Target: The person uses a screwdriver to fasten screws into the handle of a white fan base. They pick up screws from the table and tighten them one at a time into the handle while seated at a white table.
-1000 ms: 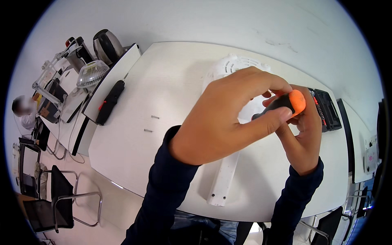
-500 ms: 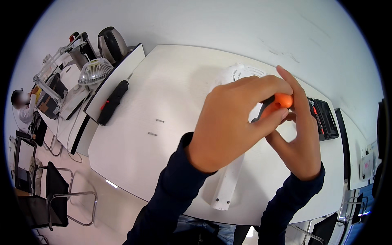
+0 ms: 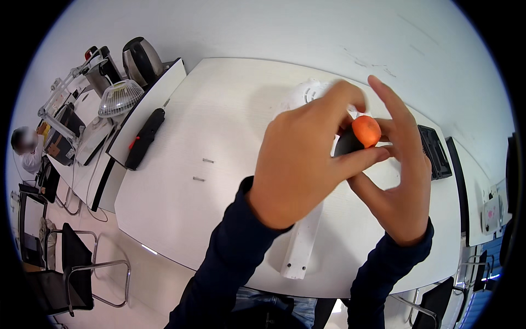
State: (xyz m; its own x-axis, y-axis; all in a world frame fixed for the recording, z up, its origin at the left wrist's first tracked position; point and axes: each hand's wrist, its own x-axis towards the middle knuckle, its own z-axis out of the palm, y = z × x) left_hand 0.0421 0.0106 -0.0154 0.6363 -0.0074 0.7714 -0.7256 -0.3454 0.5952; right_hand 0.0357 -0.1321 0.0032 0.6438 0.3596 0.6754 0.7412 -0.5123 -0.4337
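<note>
Just above the white appliance, both of my hands are around a screwdriver [image 3: 366, 131] with a rounded orange end and a black grip; its shaft is hidden. My left hand [image 3: 296, 159] holds the grip, its thumb stretched along the near side and its forefinger bent over the top. From the other side, my right hand [image 3: 402, 175] closes its bent fingers on the tool, with the forefinger raised. Beneath them lies the white appliance [image 3: 300, 249], long-bodied with a slotted round head, mostly covered by my hands. Two small screws [image 3: 208, 160] rest on the table to the left.
A black power screwdriver [image 3: 147, 140] lies by the low divider on the left. At the right stands an open black tool case [image 3: 435, 153]. Beyond the divider are a kettle [image 3: 141, 60] and a caged lamp [image 3: 120, 98]. A person sits far left.
The orange end has tipped toward me and shifted slightly left. My left forefinger has lifted off it, and my right fingers have moved in against the tool.
</note>
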